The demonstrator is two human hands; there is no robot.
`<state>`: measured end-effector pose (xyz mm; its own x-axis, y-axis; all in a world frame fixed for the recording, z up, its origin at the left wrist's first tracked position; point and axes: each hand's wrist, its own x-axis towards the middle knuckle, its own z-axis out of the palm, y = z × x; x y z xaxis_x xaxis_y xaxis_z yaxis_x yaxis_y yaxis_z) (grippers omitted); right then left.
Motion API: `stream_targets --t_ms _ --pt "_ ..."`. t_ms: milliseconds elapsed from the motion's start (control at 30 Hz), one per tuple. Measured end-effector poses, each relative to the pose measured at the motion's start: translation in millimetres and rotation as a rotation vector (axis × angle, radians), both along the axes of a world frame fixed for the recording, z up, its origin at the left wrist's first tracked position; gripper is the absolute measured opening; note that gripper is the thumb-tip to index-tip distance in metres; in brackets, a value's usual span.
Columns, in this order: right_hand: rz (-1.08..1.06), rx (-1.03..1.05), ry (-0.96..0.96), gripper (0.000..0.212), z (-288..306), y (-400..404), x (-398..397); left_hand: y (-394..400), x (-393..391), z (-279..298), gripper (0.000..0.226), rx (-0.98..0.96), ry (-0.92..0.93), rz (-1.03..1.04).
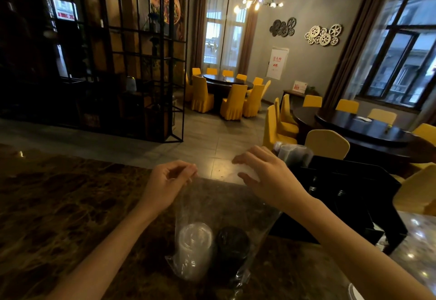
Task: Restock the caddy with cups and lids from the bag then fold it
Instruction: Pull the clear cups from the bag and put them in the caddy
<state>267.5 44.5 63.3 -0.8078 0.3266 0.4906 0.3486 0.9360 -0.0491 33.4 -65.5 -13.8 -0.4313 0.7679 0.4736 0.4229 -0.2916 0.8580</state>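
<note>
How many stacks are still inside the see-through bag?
2. A clear stack sits on the left inside the plastic bag, and a black stack sits beside it on the right. The creased plastic could hide something smaller.

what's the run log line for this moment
left hand pinches clear plastic bag mouth | right hand spreads it | clear and black stacks inside

One clear bag [219,207], one stack of clear lids [194,240], one stack of black lids [232,243], one black caddy [354,196], two hands.
</note>
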Motion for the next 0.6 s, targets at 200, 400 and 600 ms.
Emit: stream_targets --t_ms 200,400,600 --pt "0.027 -0.082 -0.204 0.037 -2.6 -6.3 -17.2 10.5 6.6 5.4 0.015 0.010 0.029 -0.011" --pt "-0.064 -0.468 -0.432 0.032 0.4 12.0 -21.9 20.0 11.2 17.6 0.018 0.028 0.027 -0.044" --pt "-0.034 -0.462 -0.594 0.043 1.2 17.1 -28.1 37.2 24.1 27.0 0.018 0.018 -0.008 -0.150"
